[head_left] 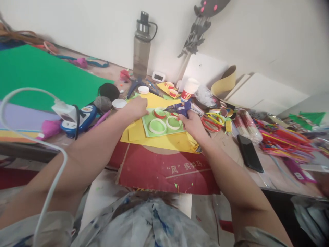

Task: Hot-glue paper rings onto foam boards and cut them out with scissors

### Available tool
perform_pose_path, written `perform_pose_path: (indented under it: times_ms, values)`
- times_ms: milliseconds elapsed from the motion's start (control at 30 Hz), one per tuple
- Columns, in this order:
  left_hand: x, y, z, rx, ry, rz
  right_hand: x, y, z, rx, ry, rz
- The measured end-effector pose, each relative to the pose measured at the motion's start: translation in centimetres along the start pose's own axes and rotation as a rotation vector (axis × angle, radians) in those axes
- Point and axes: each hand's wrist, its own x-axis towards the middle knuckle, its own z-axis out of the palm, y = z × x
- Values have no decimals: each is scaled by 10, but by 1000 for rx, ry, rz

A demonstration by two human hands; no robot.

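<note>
Right hand [191, 122] gripping blue glue gun [183, 108], nozzle at far edge of light green sheet [146, 120]; left hand [140, 106] by sheet's far-left corner, fingers bunched, cannot tell if pinching anything; red ring [159, 116] and two white rings [157, 132] on sheet; smartphone [250, 153] right of it

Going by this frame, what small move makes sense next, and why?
Probably bring the nozzle of the glue gun to the red-sided ring: the right hand grips the gun with its nozzle pointing toward that ring, while the left hand is close by, at the green sheet's upper left.
</note>
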Motion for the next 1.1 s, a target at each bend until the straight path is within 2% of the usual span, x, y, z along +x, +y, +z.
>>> perform_pose_path:
  times_ms: [133, 500, 700, 900, 1100]
  values:
    - [8, -9, -1, 14, -68, 70, -2, -8, -1, -9, 8, 38]
    - [9, -7, 0, 36, -23, 63, 3, -10, 6, -82, 14, 26]
    - [11, -4, 0, 114, -25, 69, 10, -19, 12, -168, -34, 72]
    - [6, 1, -3, 128, -28, 52, 16, -27, 8, -209, -51, 85]
    - [9, -3, 0, 97, -19, 65, 19, -33, 5, -230, -68, 82]
